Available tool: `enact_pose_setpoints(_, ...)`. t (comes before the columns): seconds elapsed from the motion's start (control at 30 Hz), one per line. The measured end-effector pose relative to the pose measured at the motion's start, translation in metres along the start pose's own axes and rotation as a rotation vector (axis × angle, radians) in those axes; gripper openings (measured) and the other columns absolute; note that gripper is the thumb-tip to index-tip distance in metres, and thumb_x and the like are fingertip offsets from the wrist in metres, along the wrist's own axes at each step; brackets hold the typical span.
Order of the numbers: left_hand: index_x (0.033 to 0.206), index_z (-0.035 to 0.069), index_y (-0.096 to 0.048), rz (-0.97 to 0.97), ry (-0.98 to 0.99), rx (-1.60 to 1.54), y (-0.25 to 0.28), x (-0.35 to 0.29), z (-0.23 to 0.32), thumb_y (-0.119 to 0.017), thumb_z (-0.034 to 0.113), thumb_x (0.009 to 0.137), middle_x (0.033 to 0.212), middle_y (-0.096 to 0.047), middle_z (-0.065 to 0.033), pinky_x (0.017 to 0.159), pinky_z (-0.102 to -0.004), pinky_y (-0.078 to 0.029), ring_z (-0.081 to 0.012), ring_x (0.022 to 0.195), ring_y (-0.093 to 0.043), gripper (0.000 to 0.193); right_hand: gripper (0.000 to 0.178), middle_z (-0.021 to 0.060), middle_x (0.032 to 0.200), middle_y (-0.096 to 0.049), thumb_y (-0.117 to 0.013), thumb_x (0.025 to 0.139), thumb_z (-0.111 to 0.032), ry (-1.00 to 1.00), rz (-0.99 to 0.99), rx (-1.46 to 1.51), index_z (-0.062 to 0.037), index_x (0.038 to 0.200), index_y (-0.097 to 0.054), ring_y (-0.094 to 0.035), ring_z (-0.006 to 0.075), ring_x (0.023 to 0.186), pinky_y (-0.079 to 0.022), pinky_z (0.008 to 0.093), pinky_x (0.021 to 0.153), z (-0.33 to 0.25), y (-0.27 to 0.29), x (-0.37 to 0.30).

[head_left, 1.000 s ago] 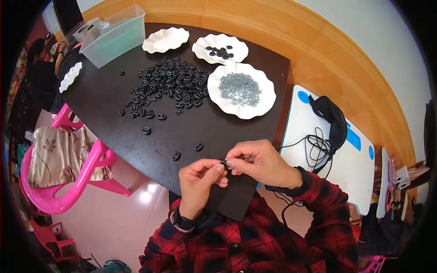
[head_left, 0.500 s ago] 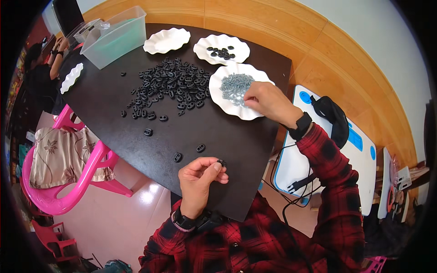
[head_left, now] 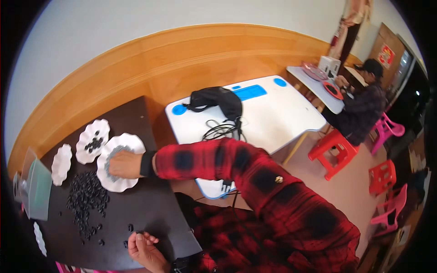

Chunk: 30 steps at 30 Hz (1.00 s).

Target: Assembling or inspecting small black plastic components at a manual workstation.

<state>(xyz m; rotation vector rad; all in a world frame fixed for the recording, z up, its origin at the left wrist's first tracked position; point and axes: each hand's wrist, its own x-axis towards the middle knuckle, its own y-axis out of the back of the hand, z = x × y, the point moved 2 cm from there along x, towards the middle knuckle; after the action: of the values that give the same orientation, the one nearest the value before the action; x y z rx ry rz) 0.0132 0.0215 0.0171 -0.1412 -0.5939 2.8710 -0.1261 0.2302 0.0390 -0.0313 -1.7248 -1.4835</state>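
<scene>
My left hand (head_left: 148, 252) is near the front edge of the dark table, its thumb and fingertips pinching a small black two-hole cord lock (head_left: 139, 232). A few loose cord locks (head_left: 130, 227) lie on the tabletop beside it. My right hand (head_left: 125, 164) reaches into a white wavy-rimmed plate (head_left: 119, 186) of small grey metal pieces (head_left: 119, 149), thin like springs or screws. Its fingers are curled and point down into them; the fingertips are hidden. A large heap of black cord locks (head_left: 86, 198) lies left of that plate.
Another white plate (head_left: 101, 127) holds several black pieces, and a further white plate (head_left: 61, 166) stands beside it. A translucent bin (head_left: 38, 189) is at the far left. Right of my table, a white desk (head_left: 277, 109) carries a black bag (head_left: 218, 101) and cables. A person (head_left: 364, 104) sits beyond it.
The view has swung to the right, bringing the white desk and a seated person into sight. My right hand stays at the plate of grey pieces; my left hand still pinches the cord lock.
</scene>
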Motion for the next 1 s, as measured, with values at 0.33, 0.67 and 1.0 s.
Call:
enact_pose_setpoints(0.33,0.087,-0.002,-0.054,-0.036,-0.004,0.013,-0.005,-0.005,0.009,-0.053,0.006,0.085,0.074,-0.057,-0.0126,0.059,-0.0286,-0.045,-0.0187,0.063,-0.053,0.009,0.011,0.0193,0.060,-0.056,-0.056,0.066,-0.008,-0.377,0.000,0.126,0.0017,0.061,-0.056,-0.058,0.0362,0.059,-0.045,0.0422,0.055,-0.022,0.024,0.003)
enact_pose_setpoints(0.67,0.079,-0.002,-0.054,-0.029,-0.065,0.092,-0.011,-0.009,0.016,-0.050,0.010,0.087,0.067,-0.053,-0.0074,0.058,-0.0267,-0.042,-0.0149,0.059,-0.048,0.014,0.013,0.0180,0.061,-0.056,-0.058,0.070,-0.010,-0.356,0.281,0.586,0.0021,0.065,-0.057,-0.057,0.0342,0.062,-0.043,0.0414,0.056,-0.114,0.096,-0.041)
enact_pose_setpoints(1.0,0.077,-0.001,-0.054,-0.096,-0.116,0.193,-0.018,-0.016,0.012,-0.052,0.011,0.087,0.065,-0.052,-0.0068,0.058,-0.0245,-0.040,-0.0134,0.059,-0.048,0.017,0.011,0.0148,0.064,-0.057,-0.060,0.067,-0.009,-0.392,0.165,0.823,0.0009,0.062,-0.057,-0.056,0.0318,0.069,-0.044,0.0378,0.061,-0.148,0.088,-0.088)
